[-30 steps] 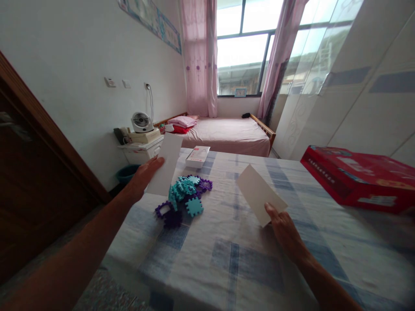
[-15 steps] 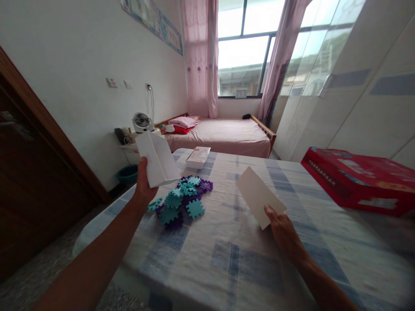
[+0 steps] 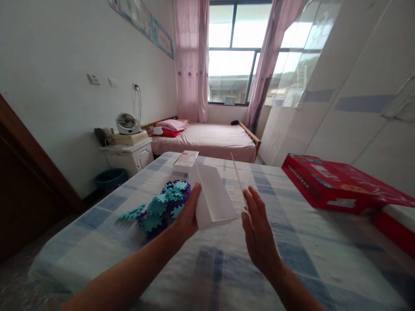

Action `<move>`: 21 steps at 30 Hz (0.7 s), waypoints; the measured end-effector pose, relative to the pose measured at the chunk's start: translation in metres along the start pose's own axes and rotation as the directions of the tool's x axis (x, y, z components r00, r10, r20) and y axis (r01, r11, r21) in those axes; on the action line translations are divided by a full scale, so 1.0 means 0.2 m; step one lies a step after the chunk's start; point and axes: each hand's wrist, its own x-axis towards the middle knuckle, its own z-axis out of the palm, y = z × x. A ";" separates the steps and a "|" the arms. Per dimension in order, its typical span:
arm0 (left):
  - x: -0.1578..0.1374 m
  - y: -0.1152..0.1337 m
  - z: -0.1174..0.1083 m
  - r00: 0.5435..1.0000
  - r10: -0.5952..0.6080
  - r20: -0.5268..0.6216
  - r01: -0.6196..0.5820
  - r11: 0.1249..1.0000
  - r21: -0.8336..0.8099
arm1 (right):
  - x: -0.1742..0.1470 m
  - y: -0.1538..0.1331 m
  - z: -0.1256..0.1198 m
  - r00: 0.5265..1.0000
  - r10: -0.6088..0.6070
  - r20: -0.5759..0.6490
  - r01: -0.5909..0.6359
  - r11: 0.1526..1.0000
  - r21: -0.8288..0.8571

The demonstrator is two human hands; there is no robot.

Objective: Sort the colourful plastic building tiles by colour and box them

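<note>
Over the middle of the table, my left hand (image 3: 187, 215) grips a white open-topped box (image 3: 216, 195) by its left side, tilted so its hollow inside faces me. To its right, my right hand (image 3: 258, 231) has a thin white card (image 3: 237, 173) between thumb and fingers. The card is seen almost edge-on, just right of the box and apart from it. A pile of turquoise and purple interlocking puzzle pieces (image 3: 159, 204) lies left of the box, partly behind my left hand.
A small white printed box (image 3: 186, 159) lies at the table's far edge. On the right rests a large red box (image 3: 330, 179). The blue-and-white checked tablecloth (image 3: 201, 280) covers the table. Beyond are a bed (image 3: 210, 140), a fan (image 3: 127, 123) and a green bin (image 3: 110, 179).
My left hand has brought the white box rightward, away from above the puzzle pieces. My right hand has turned the card from face-on to nearly edge-on, close to the box. The view has shifted slightly.
</note>
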 end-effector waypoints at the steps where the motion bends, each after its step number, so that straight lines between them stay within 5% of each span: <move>1: 0.02 -0.05 0.02 0.999 -0.034 0.029 0.034 0.999 -0.026 | -0.01 -0.01 -0.01 0.999 -0.039 0.038 0.040 0.998 -0.043; 7: 0.08 -0.17 0.01 0.983 -0.124 0.134 0.136 0.988 -0.079 | -0.02 0.00 -0.04 0.918 -0.181 0.354 0.258 0.949 -0.184; 16: 0.06 -0.21 0.00 0.962 -0.131 0.239 0.162 0.980 -0.114 | -0.04 -0.01 -0.03 0.883 -0.224 0.412 0.316 0.933 -0.171; 19: 0.04 -0.21 0.01 0.960 -0.116 0.254 0.150 0.982 -0.118 | -0.04 0.00 -0.03 0.959 -0.127 0.252 0.143 0.989 -0.046; 21: 0.04 -0.20 0.02 0.955 -0.116 0.274 0.150 0.983 -0.106 | -0.03 0.00 -0.02 0.989 0.116 0.086 -0.123 0.990 0.074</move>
